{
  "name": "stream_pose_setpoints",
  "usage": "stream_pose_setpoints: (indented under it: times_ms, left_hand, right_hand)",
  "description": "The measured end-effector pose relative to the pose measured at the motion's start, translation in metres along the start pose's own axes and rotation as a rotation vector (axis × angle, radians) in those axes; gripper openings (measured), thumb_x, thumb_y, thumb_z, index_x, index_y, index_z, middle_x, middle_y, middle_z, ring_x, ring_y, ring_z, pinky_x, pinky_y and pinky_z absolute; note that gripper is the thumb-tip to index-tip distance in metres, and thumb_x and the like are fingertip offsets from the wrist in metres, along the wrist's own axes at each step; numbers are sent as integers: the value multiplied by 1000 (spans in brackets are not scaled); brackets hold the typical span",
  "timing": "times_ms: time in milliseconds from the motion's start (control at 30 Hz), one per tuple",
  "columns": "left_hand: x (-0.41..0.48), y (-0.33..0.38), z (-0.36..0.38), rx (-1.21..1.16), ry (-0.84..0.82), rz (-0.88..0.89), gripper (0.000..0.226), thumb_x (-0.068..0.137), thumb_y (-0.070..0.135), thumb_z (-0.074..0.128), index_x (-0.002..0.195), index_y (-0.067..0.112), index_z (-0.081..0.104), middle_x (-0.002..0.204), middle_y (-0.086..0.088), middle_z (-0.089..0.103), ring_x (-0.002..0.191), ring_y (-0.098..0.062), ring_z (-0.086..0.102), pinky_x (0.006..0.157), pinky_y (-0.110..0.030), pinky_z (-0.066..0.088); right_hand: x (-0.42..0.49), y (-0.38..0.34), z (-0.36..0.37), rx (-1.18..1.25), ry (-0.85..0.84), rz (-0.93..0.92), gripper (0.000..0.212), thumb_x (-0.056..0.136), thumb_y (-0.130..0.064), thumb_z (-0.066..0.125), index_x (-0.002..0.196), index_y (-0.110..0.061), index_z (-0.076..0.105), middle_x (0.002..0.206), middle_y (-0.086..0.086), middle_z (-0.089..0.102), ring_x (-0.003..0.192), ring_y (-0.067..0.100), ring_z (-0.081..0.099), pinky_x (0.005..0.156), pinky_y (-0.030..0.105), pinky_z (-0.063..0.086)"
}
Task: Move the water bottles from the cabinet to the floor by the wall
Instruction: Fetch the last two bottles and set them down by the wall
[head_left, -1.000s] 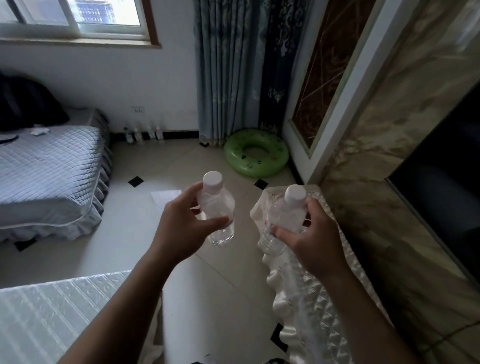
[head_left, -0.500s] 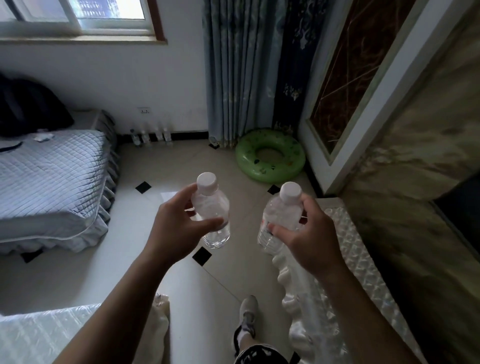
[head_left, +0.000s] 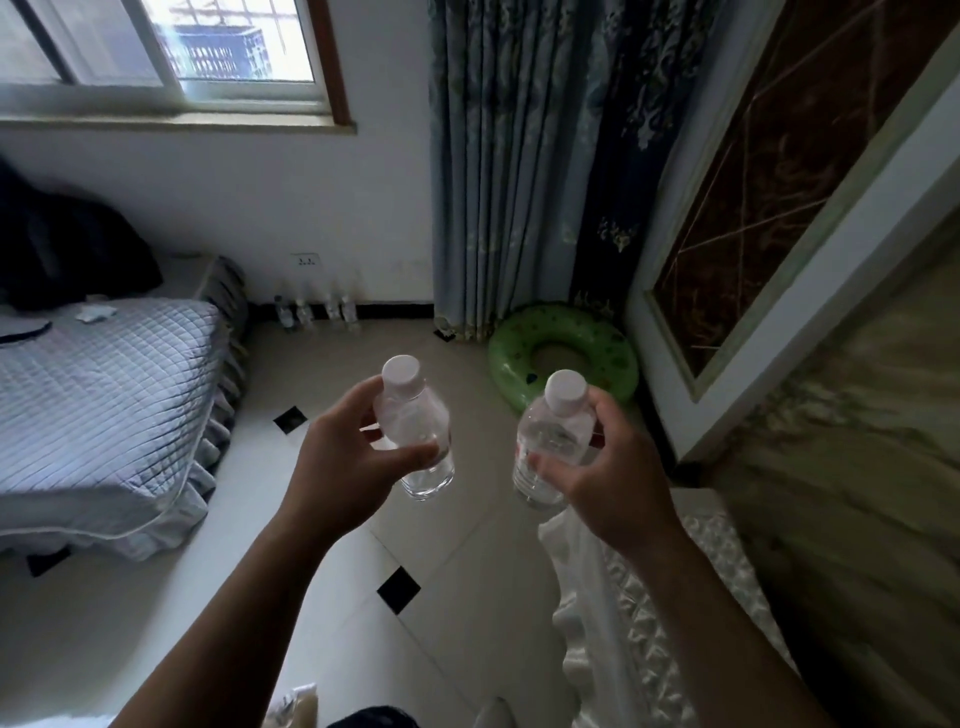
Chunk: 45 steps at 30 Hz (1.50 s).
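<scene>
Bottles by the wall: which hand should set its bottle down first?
Probably the left hand: its bottle is on the side of the floor row; the right hand is nearer the swim ring.

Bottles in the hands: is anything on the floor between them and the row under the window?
Nothing visible. The left hand and right hand hold the left bottle and right bottle over tiled floor running to the row of bottles at the wall; bed and swim ring lie off to the sides.
</scene>
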<state>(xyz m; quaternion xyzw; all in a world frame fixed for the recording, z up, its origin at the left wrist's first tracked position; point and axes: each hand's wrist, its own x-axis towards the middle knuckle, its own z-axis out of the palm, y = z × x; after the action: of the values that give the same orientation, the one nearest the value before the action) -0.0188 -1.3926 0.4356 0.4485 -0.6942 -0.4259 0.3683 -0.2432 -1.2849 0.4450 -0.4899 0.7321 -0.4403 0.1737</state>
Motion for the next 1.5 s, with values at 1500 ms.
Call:
stream_pose_setpoints:
  times_ms: [1500]
  left_hand:
    - [572, -157, -156, -35, 63, -90, 77, 52, 34, 89, 124, 26, 61, 106, 5, 73, 97, -14, 71, 91, -44, 56]
  right_hand:
    - [556, -55, 318, 108, -111, 19, 63, 58, -28, 85, 114, -32, 56, 100, -14, 67, 89, 4, 63, 82, 41, 55]
